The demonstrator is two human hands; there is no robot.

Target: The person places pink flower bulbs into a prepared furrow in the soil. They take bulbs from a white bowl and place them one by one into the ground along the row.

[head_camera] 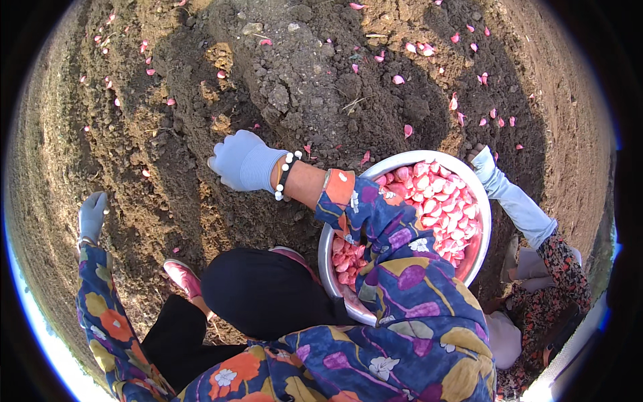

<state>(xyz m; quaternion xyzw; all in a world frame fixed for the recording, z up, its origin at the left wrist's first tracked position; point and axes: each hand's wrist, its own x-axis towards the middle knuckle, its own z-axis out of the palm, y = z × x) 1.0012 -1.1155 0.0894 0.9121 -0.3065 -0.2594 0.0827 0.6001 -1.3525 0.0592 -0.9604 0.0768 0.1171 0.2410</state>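
Note:
My right hand (243, 161), in a pale blue knit-cuff glove, reaches across my front and hovers over dug soil (296, 110). Its fingers are curled under, so anything inside them is hidden. A beaded bracelet (287, 176) circles that wrist. Far to the left, my left hand (92, 215) wears a similar glove, its fingers held close together above a furrow. A small pale spot shows by its fingertips, too small to identify. Beneath my right forearm stands a metal basin (483, 201) full of pink-skinned garlic cloves (447, 201); my sleeve covers part of them.
Loose pink cloves (398, 79) lie scattered along the furrows on both sides. At right, another person's gloved hand (481, 153) is low at the soil beside the basin. My black-clad knee (266, 294) and pink shoe (183, 276) are close below my right hand.

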